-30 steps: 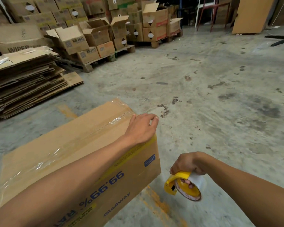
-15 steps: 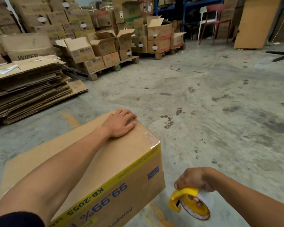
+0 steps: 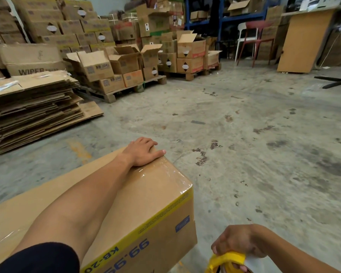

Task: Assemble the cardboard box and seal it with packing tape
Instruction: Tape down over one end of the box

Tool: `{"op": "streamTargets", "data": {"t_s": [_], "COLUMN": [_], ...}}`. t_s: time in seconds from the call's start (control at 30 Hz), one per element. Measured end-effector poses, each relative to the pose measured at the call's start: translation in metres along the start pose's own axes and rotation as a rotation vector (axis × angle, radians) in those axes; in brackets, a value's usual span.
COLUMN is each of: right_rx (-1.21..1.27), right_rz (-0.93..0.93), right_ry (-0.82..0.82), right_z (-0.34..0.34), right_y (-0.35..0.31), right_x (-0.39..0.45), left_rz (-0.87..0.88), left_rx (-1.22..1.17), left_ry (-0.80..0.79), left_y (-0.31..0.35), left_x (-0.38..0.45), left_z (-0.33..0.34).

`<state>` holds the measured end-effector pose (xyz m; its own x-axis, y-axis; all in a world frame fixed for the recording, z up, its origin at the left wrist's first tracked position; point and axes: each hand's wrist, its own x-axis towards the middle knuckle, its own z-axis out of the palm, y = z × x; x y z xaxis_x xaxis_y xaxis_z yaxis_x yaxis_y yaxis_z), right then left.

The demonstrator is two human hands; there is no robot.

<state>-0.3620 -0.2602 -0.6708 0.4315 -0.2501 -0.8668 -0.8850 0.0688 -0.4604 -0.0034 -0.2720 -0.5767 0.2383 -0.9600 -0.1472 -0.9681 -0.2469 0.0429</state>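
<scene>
In the lower left of the frame I see the closed brown cardboard box with a yellow stripe and blue printing (image 3: pixel 146 209), resting on the stained grey concrete floor (image 3: pixel 254 154). Clear packing tape (image 3: pixel 165 172) shines along its top near the far corner and wraps over the edge there. My left hand (image 3: pixel 144 151) lies flat, palm down, on the far top corner of the box, fingers spread loosely and pointing toward the right of the frame, the forearm stretched across the lid with a dark sleeve (image 3: pixel 37 259) at the bottom left.

At the bottom right, my right hand (image 3: pixel 238 243) is curled around the yellow tape dispenser with its roll of clear tape (image 3: pixel 230 263), gripping it from above; the dispenser is cut off by the lower edge of the frame and sits just beside the box's near right corner, not touching it as far as I can tell.

On the left of the frame a stack of flattened brown cardboard sheets (image 3: pixel 34 107) lies on the floor. Behind it, across the upper left and centre, stand piled brown cartons on wooden pallets (image 3: pixel 126 66), several with flaps open. In the upper right I make out a red chair (image 3: pixel 262 40) next to a white one and a tan wooden panel cabinet (image 3: pixel 303 42).
</scene>
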Motion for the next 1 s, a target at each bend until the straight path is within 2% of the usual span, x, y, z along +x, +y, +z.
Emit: {"op": "streamTargets", "data": {"t_s": [0.3,0.47,0.57,0.7,0.87,1.0], "right_rx": [-0.035,-0.036,-0.056,-0.076,-0.047,-0.093], "right_rz": [-0.049,-0.212,-0.349,-0.437,-0.466,-0.497], "right_ry": [0.010,-0.013,0.038,0.135,0.133,0.124], "right_z": [-0.021,-0.049,-0.067,-0.084,-0.082,-0.069], "right_y": [-0.015,-0.050,-0.073,-0.077,-0.072,-0.095], "right_x": [0.001,-0.001,-0.012,-0.011,-0.006,0.004], "left_rz": [0.019,0.070,0.121,0.156,0.233,0.209], "left_rx": [-0.134,-0.146,-0.145,-0.214,-0.467,-0.523], "left_ry": [0.090,0.180,0.232,0.345,0.419,0.451], "left_y": [0.003,-0.028,-0.054,-0.082,-0.058,-0.040], "left_x": [0.010,-0.021,-0.048,-0.066,-0.041,-0.031], "left_z": [-0.023,-0.051,-0.073,-0.068,-0.046,-0.047]}}
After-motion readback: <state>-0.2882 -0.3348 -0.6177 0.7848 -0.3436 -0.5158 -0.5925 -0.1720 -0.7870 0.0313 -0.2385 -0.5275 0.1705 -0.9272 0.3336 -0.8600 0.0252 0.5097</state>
